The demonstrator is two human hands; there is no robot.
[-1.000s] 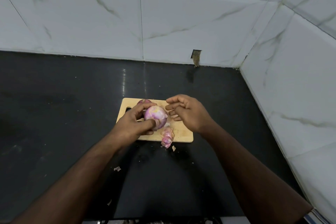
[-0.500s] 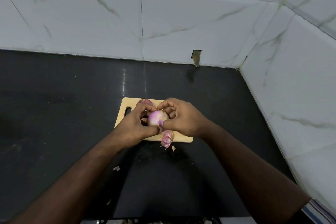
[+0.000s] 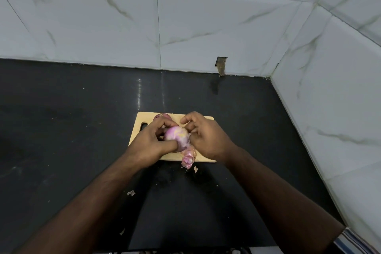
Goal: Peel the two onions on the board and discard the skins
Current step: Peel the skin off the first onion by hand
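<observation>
A pale wooden cutting board (image 3: 208, 118) lies on the black counter. Above it my left hand (image 3: 150, 143) grips a partly peeled pink onion (image 3: 176, 135) with thumb and fingers curled round it. My right hand (image 3: 206, 137) is against the onion's right side, its fingers curled and its fingertips pinching at the skin there. A second onion (image 3: 161, 117), still in its dark red skin, sits at the board's far edge, mostly hidden behind my left hand. A clump of pink peeled skin (image 3: 188, 158) hangs over the board's near edge.
Small skin scraps lie on the counter: scrap (image 3: 195, 169) close to the board, another scrap (image 3: 131, 193) nearer me and a third scrap (image 3: 122, 232) by the front edge. White marble-tiled walls close the back and right. A small hole in the wall (image 3: 221, 65) sits behind the board.
My right hand came from hovering beside the onion to pressing against its right side. My left hand turned the onion a little, keeping hold of it.
</observation>
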